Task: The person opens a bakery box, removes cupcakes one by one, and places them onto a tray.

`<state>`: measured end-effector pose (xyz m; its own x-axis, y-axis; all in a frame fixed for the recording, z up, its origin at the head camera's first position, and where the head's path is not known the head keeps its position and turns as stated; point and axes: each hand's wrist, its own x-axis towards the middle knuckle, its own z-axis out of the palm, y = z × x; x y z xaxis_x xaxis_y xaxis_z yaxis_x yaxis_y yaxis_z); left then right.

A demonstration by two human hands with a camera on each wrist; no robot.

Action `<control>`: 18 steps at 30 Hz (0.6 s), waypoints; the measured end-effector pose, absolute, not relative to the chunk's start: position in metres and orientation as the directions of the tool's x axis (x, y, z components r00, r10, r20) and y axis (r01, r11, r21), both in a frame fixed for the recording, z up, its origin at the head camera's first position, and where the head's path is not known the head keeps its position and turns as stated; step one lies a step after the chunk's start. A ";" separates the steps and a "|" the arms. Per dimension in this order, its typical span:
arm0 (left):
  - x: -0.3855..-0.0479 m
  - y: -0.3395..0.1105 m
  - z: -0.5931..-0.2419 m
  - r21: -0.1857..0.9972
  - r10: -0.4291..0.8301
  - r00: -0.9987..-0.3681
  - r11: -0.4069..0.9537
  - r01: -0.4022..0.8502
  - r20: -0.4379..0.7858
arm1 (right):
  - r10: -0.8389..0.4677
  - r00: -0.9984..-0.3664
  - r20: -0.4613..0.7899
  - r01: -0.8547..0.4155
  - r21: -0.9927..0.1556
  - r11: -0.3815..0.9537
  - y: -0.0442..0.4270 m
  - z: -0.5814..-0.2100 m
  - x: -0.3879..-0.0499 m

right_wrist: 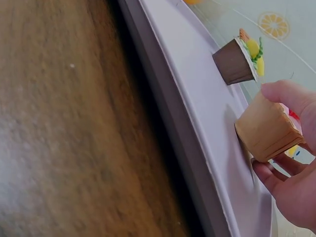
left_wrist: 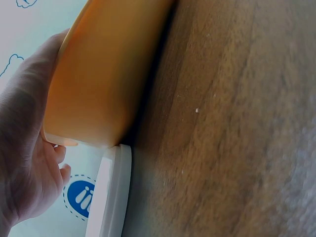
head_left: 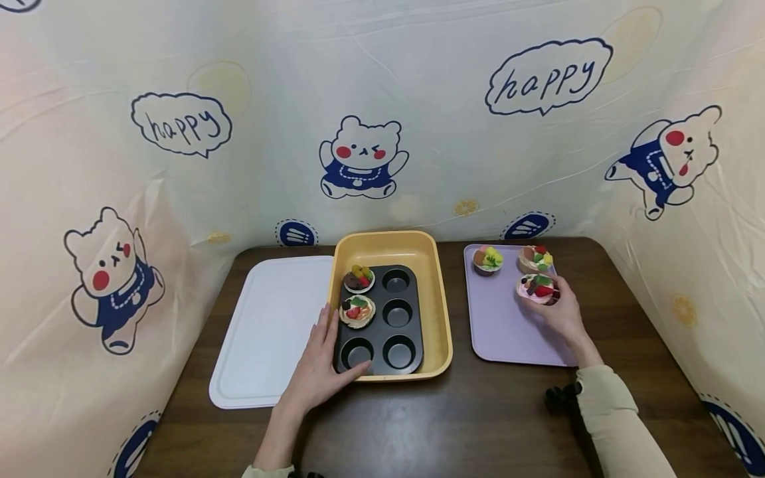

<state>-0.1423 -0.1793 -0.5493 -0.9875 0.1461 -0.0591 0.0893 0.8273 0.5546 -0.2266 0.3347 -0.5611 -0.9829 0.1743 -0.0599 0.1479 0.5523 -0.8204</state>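
My right hand [head_left: 564, 312] grips a cupcake [head_left: 536, 288] with pink cream and fruit on top, over the purple tray [head_left: 508, 332]. Its beige paper cup [right_wrist: 264, 127] shows between thumb and fingers in the right wrist view. On that tray are two other cupcakes, one in a brown cup [right_wrist: 234, 62] and one with red and yellow fruit [head_left: 535, 258]. My left hand [head_left: 319, 365] rests at the near left corner of the yellow bin [head_left: 443, 318], fingers extended along its side and thumb over the front rim. A dark muffin pan [head_left: 380, 332] lies inside the bin.
Two cupcakes sit in the pan's left column, a chocolate one [head_left: 359, 279] at the back and a cream-topped one [head_left: 357, 312] in the middle. A white tray [head_left: 275, 332] lies left of the bin on the brown wooden table [head_left: 442, 425]. A printed curtain [head_left: 269, 159] hangs behind.
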 end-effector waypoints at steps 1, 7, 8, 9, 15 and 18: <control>-0.142 -0.179 -0.549 0.555 0.146 -0.988 0.827 0.088 -0.060 | 0.175 -0.983 -0.058 0.147 -0.818 0.556 0.335 -0.560 -0.227; -0.142 -0.180 -0.549 0.560 0.141 -0.988 0.825 0.083 -0.063 | 0.167 -0.982 -0.082 0.164 -0.807 0.567 0.342 -0.557 -0.228; -0.142 -0.180 -0.549 0.560 0.142 -0.988 0.824 0.084 -0.061 | 0.165 -0.983 -0.085 0.166 -0.805 0.570 0.343 -0.557 -0.228; -0.142 -0.180 -0.549 0.561 0.143 -0.988 0.823 0.085 -0.060 | 0.164 -0.983 -0.088 0.167 -0.802 0.574 0.345 -0.557 -0.229; -0.142 -0.180 -0.550 0.554 0.146 -0.988 0.828 0.091 -0.057 | 0.143 -0.987 -0.071 0.144 -0.781 0.608 0.351 -0.556 -0.231; -0.143 -0.180 -0.550 0.552 0.148 -0.987 0.829 0.092 -0.057 | 0.130 -0.990 -0.059 0.128 -0.773 0.622 0.354 -0.555 -0.232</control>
